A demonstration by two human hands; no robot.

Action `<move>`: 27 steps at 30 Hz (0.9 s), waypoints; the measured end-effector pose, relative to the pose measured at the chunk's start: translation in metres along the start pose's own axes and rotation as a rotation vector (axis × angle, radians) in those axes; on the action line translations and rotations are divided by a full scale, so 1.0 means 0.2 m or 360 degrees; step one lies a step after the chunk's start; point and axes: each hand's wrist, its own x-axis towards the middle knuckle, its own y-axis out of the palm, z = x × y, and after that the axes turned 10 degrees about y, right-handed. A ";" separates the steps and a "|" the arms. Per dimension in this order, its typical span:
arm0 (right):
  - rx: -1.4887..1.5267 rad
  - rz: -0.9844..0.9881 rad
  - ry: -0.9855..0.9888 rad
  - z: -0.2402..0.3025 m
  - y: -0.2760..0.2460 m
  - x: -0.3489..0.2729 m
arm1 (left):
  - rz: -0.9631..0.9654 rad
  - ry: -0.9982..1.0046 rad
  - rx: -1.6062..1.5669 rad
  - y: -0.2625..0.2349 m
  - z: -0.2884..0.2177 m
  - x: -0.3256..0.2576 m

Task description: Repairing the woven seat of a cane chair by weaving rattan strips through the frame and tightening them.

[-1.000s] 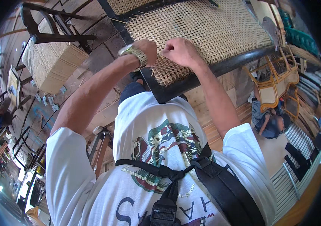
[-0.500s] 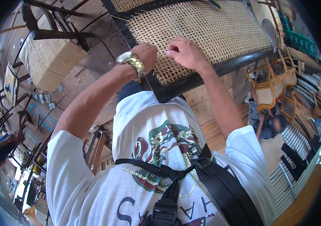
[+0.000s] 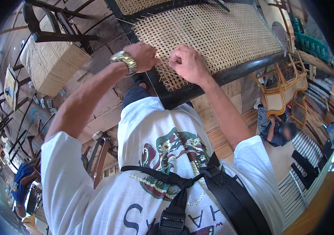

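A sheet of woven cane webbing (image 3: 214, 35) lies over a black wooden frame (image 3: 171, 98) in front of me. Loose strand ends stick out along its left and near edges. My left hand (image 3: 143, 56), with a gold-coloured watch (image 3: 124, 62) on the wrist, is closed at the webbing's left edge. Just to its right, my right hand (image 3: 188, 64) is closed in a pinch low over the weave, near the frame's near-left corner. Whatever thin piece either hand may hold is hidden by the fingers. A dark, slim tool (image 3: 221, 4) rests on the far part of the webbing.
A cardboard box (image 3: 53, 64) and a dark chair frame (image 3: 57, 29) stand at the left. On the right are a rattan-coloured chair (image 3: 284, 90), a seated person (image 3: 274, 129) and a green crate (image 3: 312, 45). Another person (image 3: 23, 180) is at the lower left.
My left hand has shifted a little to the left. My right hand has come slightly nearer and to the left, its fingers more tightly curled. The person at the left has moved nearer.
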 end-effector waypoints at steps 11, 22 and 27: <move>-0.0107 -0.0108 -0.0263 0.11 0.04 0.01 | -0.0130 -0.0516 -0.0310 -0.02 0.53 -0.36; 0.0302 0.0309 0.0584 0.14 -0.03 0.16 | -0.0178 -0.0208 -0.0587 0.12 0.08 -0.13; 0.0056 0.0217 0.0250 0.05 -0.01 0.14 | 0.0027 -0.0040 -0.0014 0.07 0.02 -0.03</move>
